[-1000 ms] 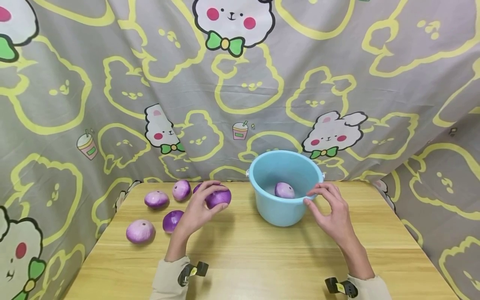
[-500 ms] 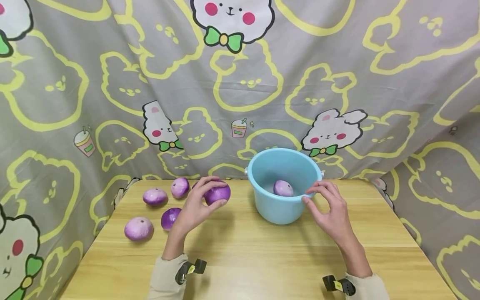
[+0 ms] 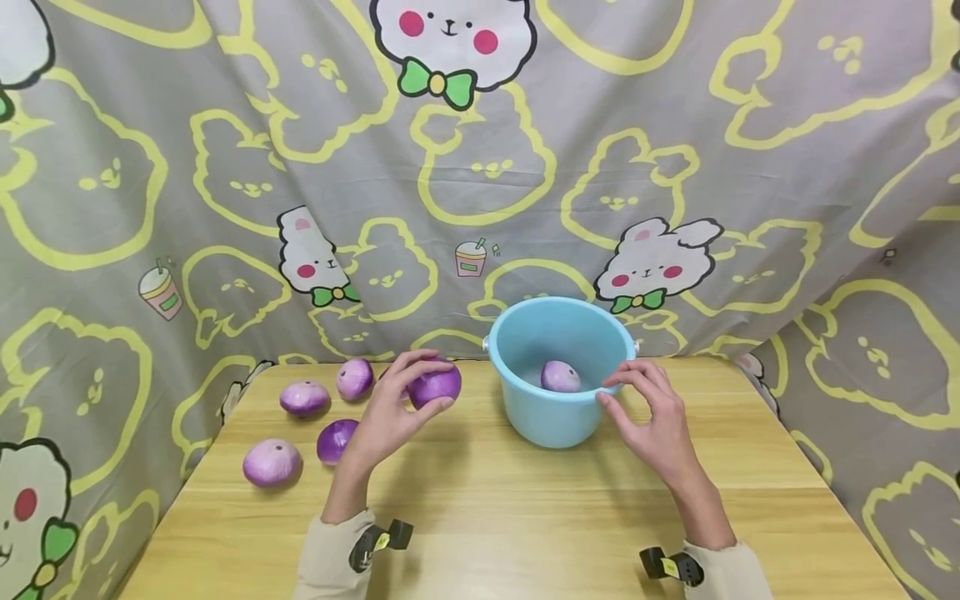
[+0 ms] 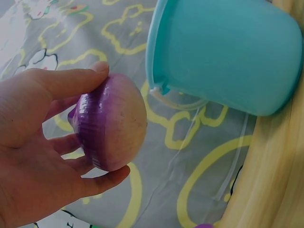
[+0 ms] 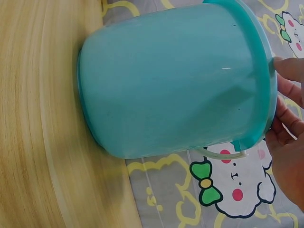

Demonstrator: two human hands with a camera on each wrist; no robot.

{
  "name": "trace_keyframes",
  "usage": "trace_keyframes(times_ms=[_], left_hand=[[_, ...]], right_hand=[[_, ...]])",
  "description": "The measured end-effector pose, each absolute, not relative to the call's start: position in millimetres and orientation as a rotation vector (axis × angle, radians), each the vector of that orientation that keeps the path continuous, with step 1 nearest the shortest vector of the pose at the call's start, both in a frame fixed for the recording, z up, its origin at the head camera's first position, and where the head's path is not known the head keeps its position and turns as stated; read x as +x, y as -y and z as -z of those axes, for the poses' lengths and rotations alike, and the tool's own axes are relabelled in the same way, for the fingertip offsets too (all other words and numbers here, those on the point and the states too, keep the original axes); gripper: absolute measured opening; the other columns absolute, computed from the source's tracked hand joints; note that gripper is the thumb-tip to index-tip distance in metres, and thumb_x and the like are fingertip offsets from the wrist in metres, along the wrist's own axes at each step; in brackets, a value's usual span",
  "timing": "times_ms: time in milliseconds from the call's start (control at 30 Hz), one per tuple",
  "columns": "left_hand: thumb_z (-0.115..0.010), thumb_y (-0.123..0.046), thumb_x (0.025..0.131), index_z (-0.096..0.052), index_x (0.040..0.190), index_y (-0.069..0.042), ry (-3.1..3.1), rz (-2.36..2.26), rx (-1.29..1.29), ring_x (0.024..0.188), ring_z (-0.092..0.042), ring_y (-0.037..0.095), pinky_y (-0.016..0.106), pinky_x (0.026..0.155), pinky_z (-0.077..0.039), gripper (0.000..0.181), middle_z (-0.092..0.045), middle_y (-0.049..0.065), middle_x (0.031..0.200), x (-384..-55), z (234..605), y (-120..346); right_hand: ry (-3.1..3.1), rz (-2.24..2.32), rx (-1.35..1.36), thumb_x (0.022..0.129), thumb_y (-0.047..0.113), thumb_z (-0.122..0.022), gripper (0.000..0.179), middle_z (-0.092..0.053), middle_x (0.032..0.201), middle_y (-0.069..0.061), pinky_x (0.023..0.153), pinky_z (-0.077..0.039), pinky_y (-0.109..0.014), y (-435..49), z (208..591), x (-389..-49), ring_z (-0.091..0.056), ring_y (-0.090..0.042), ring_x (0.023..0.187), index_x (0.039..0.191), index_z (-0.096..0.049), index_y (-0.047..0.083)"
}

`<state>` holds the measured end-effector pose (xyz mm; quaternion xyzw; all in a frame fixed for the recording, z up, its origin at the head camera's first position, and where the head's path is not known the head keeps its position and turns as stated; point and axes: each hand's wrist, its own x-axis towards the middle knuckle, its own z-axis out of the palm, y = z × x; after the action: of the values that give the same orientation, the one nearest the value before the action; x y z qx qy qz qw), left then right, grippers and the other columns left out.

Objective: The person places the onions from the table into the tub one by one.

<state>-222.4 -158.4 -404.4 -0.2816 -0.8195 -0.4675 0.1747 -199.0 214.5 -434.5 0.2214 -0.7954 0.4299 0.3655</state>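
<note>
My left hand [image 3: 386, 421] grips a purple onion [image 3: 441, 385] above the table, left of the light blue bucket [image 3: 551, 423]. In the left wrist view, fingers and thumb span the onion [image 4: 126, 123], whose pale side faces away from the palm. With thumb and fingertips my right hand [image 3: 660, 421] pinches the front right of the bucket's rim. The right wrist view has that grip at its right edge, the bucket [image 5: 180, 85] filling the middle. Inside the upright bucket lies a paler purple onion [image 3: 561, 377].
Several more onions sit on the wooden table [image 3: 495, 525] at the left, among them a pale one [image 3: 272, 463] in front and a dark one [image 3: 337, 442] beside my left wrist. One is partly hidden behind my left hand. A patterned curtain [image 3: 517, 158] hangs behind the table.
The whole scene shifts slightly left in the head view. Both hands keep their grips, the left on its onion and the right on the bucket rim.
</note>
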Motion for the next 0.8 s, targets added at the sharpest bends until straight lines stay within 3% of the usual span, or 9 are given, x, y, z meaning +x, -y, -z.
trace_keyframes(times_ms=[200,800], left_hand=[[-0.086,-0.015,0.085,-0.072,0.124,-0.014,2.318,1.338,-0.805,0.129,-0.054,0.03,0.048,0.096,-0.055,0.041,-0.055,0.007,0.14,-225,402,153],[-0.086,-0.015,0.085,-0.073,0.124,-0.015,2.252,1.394,-0.836,0.128,-0.055,0.029,0.049,0.099,-0.053,0.041,-0.055,0.009,0.141,-229,394,142]], right_hand=[[2.049,-1.109,0.566,0.079,-0.006,-0.084,0.027,-0.064,0.11,-0.007,0.105,-0.037,-0.017,-216,435,-199,-0.052,-0.023,0.112,0.098,-0.074,0.01],[2.052,-1.09,0.558,0.078,-0.008,-0.083,0.027,-0.064,0.11,-0.007,0.104,-0.037,-0.017,-215,438,-200,-0.053,-0.022,0.111,0.098,-0.073,0.008]])
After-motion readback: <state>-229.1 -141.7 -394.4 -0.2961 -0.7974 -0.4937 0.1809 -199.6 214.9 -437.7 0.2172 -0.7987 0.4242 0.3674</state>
